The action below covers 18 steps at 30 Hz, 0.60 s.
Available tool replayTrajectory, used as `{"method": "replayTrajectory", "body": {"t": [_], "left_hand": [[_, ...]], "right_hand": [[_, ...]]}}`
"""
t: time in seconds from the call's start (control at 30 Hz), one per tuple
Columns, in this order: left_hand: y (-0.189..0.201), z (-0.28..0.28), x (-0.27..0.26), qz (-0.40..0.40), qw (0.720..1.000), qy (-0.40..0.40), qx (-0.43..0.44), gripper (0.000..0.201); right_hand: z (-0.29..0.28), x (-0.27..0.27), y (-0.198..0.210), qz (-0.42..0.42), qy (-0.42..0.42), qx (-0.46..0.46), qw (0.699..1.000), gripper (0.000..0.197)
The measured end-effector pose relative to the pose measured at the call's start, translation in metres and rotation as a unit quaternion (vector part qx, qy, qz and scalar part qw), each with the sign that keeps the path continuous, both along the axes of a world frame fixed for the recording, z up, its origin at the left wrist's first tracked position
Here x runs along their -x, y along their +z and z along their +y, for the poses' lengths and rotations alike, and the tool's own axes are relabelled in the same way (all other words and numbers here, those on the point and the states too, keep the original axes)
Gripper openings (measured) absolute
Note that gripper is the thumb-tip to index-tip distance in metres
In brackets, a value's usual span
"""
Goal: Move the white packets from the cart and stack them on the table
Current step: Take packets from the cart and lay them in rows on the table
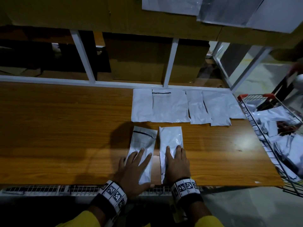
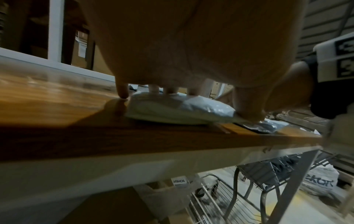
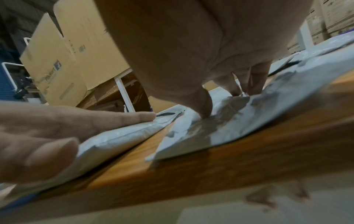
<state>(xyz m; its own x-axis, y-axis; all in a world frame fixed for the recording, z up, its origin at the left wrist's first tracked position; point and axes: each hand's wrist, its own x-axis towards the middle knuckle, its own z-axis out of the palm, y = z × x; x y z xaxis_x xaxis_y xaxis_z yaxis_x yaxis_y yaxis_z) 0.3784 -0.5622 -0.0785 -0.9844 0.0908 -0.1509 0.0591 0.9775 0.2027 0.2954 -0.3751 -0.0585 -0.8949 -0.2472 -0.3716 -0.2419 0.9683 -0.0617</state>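
Two narrow white packets lie side by side near the front edge of the wooden table (image 1: 65, 128). My left hand (image 1: 136, 166) lies flat with spread fingers on the left packet (image 1: 144, 145), which is plump in the left wrist view (image 2: 178, 109). My right hand (image 1: 176, 159) presses flat on the right packet (image 1: 171, 138), a crinkled one in the right wrist view (image 3: 220, 125). Several more white packets (image 1: 180, 107) lie in a row at the table's back. The wire cart (image 1: 262, 131) at the right holds a heap of white packets (image 1: 278, 128).
White frame bars (image 1: 85, 58) and cardboard boxes (image 1: 147, 58) stand behind the table. An upper shelf carries large white bags (image 1: 229, 9). A wire grille (image 1: 49, 189) runs under the table's front edge. A person's hand (image 1: 295, 68) shows at the far right.
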Motion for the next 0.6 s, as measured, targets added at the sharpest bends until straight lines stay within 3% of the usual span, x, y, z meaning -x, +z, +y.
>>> {"method": "replayTrajectory", "body": {"t": [0.33,0.6], "left_hand": [[-0.019,0.000,0.013,-0.014,0.997,0.064,-0.034,0.126],[-0.031,-0.007,0.023,-0.024,0.997,0.059,-0.051,0.127]], "right_hand": [[-0.014,0.003,0.001,0.017,-0.008,0.033,0.999,0.103],[-0.023,0.003,0.001,0.033,-0.010,0.052,0.998,0.096]]}}
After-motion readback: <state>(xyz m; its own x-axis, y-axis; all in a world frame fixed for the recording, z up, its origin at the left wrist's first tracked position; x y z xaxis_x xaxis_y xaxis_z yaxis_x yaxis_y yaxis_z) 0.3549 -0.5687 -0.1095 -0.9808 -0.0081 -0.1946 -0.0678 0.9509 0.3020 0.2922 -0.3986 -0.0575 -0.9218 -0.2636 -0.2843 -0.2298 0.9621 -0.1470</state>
